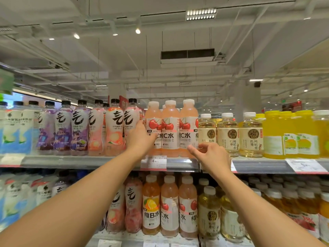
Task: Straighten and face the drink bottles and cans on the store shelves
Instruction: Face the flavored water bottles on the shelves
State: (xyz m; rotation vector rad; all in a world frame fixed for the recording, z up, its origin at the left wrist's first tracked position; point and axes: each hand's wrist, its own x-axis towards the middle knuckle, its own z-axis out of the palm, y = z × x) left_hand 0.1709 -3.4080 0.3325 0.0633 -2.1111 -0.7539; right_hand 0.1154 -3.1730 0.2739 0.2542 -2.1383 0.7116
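Note:
Three pink cherry-label bottles with white caps stand in a row at the middle of the top shelf (179, 164). My left hand (140, 138) grips the left cherry bottle (153, 120), fingers behind its left side and thumb across the label. The middle cherry bottle (170, 129) shows its label to the front. My right hand (211, 155) is low at the right cherry bottle (189, 129). Its forefinger and thumb, loosely curled and apart, reach the bottle's lower right front without closing around it.
Black-capped bottles (114, 129) crowd the shelf to the left, pale tea bottles (227, 134) and yellow juice bottles (277, 134) to the right. A price tag (154, 162) hangs on the shelf edge. The lower shelf holds more bottles (170, 207) under my forearms.

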